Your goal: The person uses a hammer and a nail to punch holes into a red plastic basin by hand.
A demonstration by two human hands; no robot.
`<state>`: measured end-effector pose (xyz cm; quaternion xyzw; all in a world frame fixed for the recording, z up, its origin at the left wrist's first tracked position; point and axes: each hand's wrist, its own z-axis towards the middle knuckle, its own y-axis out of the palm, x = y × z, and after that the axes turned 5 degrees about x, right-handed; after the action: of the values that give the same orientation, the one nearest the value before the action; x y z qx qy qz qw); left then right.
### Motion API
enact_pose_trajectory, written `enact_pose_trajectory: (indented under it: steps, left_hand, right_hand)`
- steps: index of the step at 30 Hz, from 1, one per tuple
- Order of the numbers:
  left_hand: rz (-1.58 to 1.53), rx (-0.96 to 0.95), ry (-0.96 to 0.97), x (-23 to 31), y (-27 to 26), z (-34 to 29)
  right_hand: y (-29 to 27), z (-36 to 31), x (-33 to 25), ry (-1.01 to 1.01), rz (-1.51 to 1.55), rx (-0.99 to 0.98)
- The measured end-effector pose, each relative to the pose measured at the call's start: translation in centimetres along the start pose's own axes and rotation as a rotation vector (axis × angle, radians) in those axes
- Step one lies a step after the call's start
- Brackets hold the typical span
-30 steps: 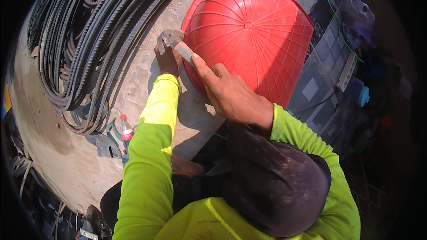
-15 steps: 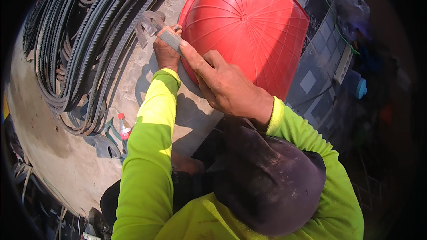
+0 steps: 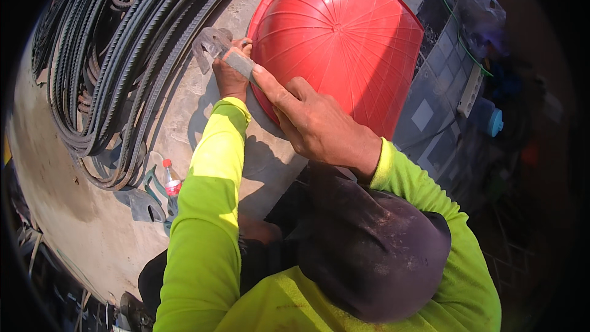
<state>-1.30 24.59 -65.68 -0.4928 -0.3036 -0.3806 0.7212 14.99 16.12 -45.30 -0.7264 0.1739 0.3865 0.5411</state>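
A claw hammer (image 3: 238, 63) is gripped in my right hand (image 3: 319, 120), with the index finger stretched along its handle. Its two-pronged metal head lies over my left hand (image 3: 231, 80) and hides part of it. The left fingers are closed near the ground beside the rim of a red ribbed plastic tub (image 3: 326, 31), which lies with its rounded underside toward me. What those fingers pinch is too small and too covered to make out.
Coiled ribbed steel bars (image 3: 110, 74) spread over the concrete at left. A red-capped bottle (image 3: 171, 179) stands near my left forearm. At right are a green cord (image 3: 452, 9), a white power strip (image 3: 471, 91), a blue-lidded container (image 3: 493, 122) and a plastic bag (image 3: 482, 9).
The hammer's head has shifted slightly right and down over my left hand. Both hands keep their grips, and the tub and bars stay put.
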Motion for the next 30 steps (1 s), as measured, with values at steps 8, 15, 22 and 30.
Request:
enact_pose_trajectory:
  steps: [8,15,22,30]
  left_hand:
    - [-0.329,0.042,-0.442,-0.6,0.2,-1.7]
    - [0.013,0.057,0.063,0.2,0.2,0.1]
    - [-0.110,-0.035,-0.299,0.4,-0.4,-0.7]
    - [0.128,-0.002,0.120,1.2,-0.7,-0.9]
  right_hand:
    - [-0.4,-0.4,0.4,-0.015,-0.024,-0.023]
    - [-1.7,0.3,-0.2,-0.064,-0.028,-0.056]
    - [-1.0,0.4,1.2,-0.001,-0.018,-0.058]
    - [-3.0,0.3,3.0,-0.040,0.050,0.210]
